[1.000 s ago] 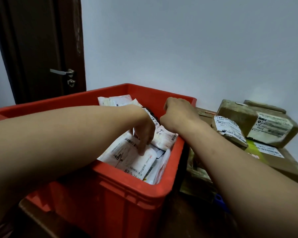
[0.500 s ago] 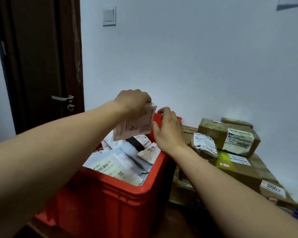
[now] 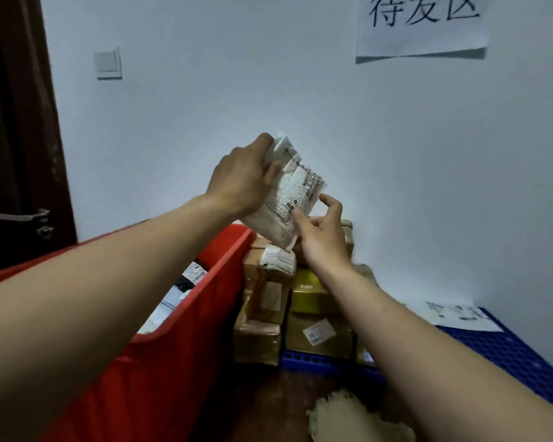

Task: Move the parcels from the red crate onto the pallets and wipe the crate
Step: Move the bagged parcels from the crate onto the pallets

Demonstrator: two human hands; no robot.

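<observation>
The left hand [image 3: 243, 181] grips a white labelled parcel [image 3: 292, 193] above the cartons [image 3: 262, 336] stacked on the blue pallet's [image 3: 508, 349] near edge, beside the red crate [image 3: 173, 378]. The right hand [image 3: 324, 240], open, touches its lower edge. A loose handover could drop it between crate and cartons.

Cropped along the top edge — white paper wall sign with black characters [image 3: 422, 27]. Mostly hidden behind the left forearm [image 3: 109, 282] — inside of the red plastic crate [image 3: 186, 362]. Too blurred to read: fine print on the white plastic mailer parcel [image 3: 288, 199]. Cut by the bottom edge, half covered by the right forearm [image 3: 412, 330]: pale yellow cloth [image 3: 342, 416]
</observation>
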